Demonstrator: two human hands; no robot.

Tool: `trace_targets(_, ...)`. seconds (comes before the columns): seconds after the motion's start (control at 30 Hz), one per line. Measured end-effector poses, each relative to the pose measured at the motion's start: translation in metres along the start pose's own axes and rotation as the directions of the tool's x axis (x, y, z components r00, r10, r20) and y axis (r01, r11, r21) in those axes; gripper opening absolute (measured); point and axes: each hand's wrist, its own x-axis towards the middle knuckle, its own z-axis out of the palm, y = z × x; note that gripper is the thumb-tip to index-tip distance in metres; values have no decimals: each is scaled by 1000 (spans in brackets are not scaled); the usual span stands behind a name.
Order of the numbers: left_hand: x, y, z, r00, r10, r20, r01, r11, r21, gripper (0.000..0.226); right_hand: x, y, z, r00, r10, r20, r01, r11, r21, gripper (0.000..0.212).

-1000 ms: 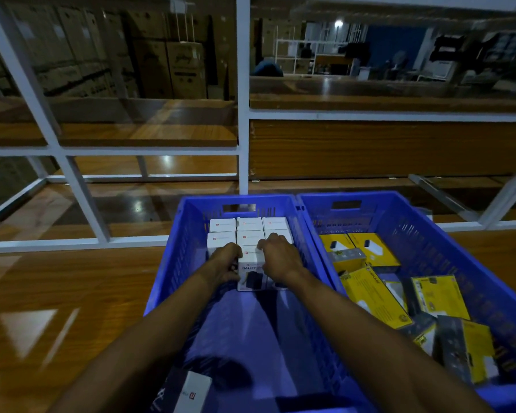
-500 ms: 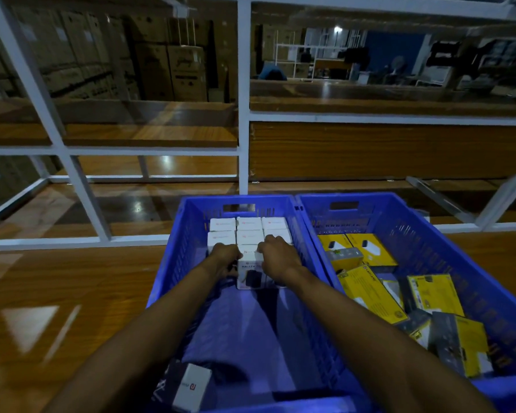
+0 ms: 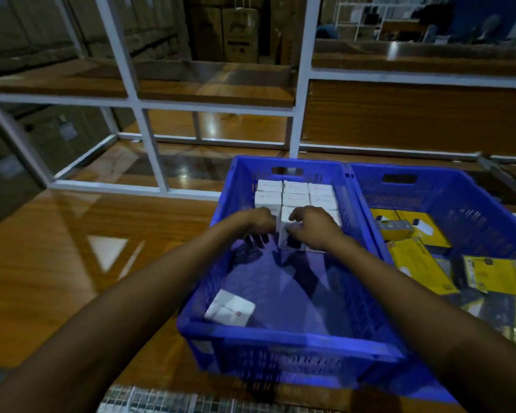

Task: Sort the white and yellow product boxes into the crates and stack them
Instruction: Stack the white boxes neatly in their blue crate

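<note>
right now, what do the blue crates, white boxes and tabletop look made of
Blue crates: moulded plastic, probably; lattice walls and cut-out handles.
White boxes: likely smooth printed cardboard, crisp folded edges.
Tabletop: wood or wood-look laminate, glossy; grain shows, lights reflect.

2 crates sit touching, side by side on the table (image 3: 57, 278): the left crate (image 3: 280, 338) is dead ahead and the right crate (image 3: 447, 186) is at its 3 o'clock. In the left crate, packed boxes (image 3: 295, 193) stand in rows of 3 against the 12 o'clock wall. Just before them stands the front box (image 3: 289, 234), with the left hand (image 3: 258, 223) at its 9 o'clock side and the right hand (image 3: 313, 228) gripping from 3 o'clock. A loose box (image 3: 230, 311) lies in the 7 o'clock corner. Jumbled boxes (image 3: 414, 263) lie in the right crate. Behind it all, at 12 o'clock, stands the shelving frame (image 3: 149, 138), with cartons (image 3: 239, 34) beyond it.
</note>
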Motion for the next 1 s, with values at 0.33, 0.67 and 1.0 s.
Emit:
trace_targets(0.33, -68, -28, 6, 996, -3, 84, -5, 996, 91, 34, -77, -99, 6, 825, -295, 482, 300, 951, 69, 53)
trace_targets(0.67, -65, -45, 15, 999, -22, 50, 18, 997, 81, 29, -81, -121, 52, 737, -297, 608, 423, 903, -72, 52)
trace_targets(1.0, -35, -8, -31, 977, 5, -214, -142, 760, -635, 12, -27, -51, -23, 938, -139, 318, -33, 876, 481, 14)
